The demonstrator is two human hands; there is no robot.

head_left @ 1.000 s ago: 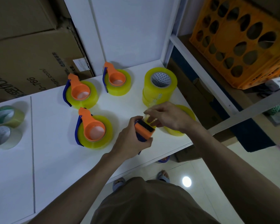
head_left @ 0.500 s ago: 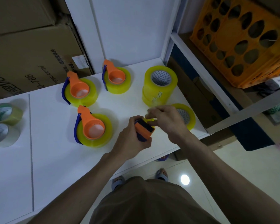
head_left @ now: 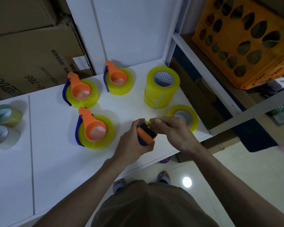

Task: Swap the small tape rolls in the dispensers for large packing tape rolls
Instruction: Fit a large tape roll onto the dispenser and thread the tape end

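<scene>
My left hand (head_left: 132, 141) grips an orange and blue tape dispenser (head_left: 146, 134) above the white table's front edge. My right hand (head_left: 172, 130) pinches a yellow bit of tape at the dispenser's top; most of that roll is hidden by my fingers. Three more orange dispensers loaded with yellow rolls lie on the table (head_left: 56, 161): one at the back left (head_left: 79, 91), one at the back middle (head_left: 117, 80), one in front (head_left: 93, 130). A stack of large yellow rolls (head_left: 161, 87) stands at the right, and a single yellow roll (head_left: 183, 116) lies flat behind my right hand.
Two paler tape rolls (head_left: 2, 115) sit at the table's left edge. Cardboard boxes (head_left: 31, 54) rise behind the table on the left. An orange crate (head_left: 246, 38) rests on a shelf to the right. The table's right edge is close to the single roll.
My right hand has shifted left off the flat yellow roll, which now shows its core. Both hands stay together on the dispenser.
</scene>
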